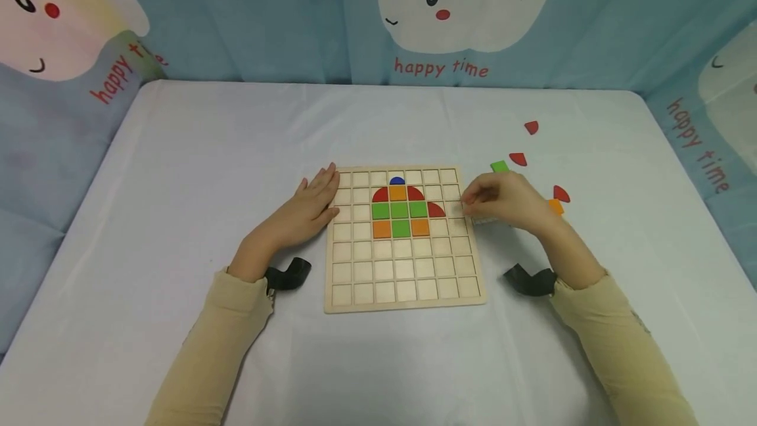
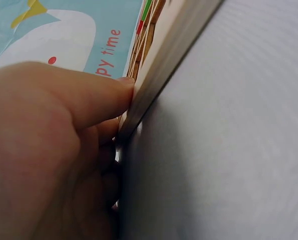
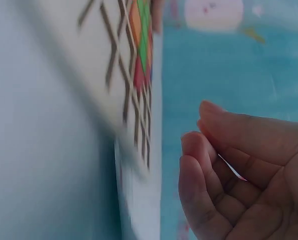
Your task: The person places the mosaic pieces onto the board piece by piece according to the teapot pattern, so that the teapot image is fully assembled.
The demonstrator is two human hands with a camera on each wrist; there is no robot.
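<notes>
A square wooden grid board lies on the table, with flat coloured pieces in some of its cells. A blue half-round tops the group. Below come red quarter-rounds, orange squares and green squares. My left hand rests along the board's left edge, fingers extended; its thumb touches the rim in the left wrist view. Just past the right edge hovers my right hand, fingers loosely bent. In the right wrist view its thumb and index tips are close together, and no piece shows between them.
Loose pieces lie right of the board: a red quarter-round at the back, another red piece, a green piece, and an orange piece beside a third red one. A printed blue curtain stands behind the table.
</notes>
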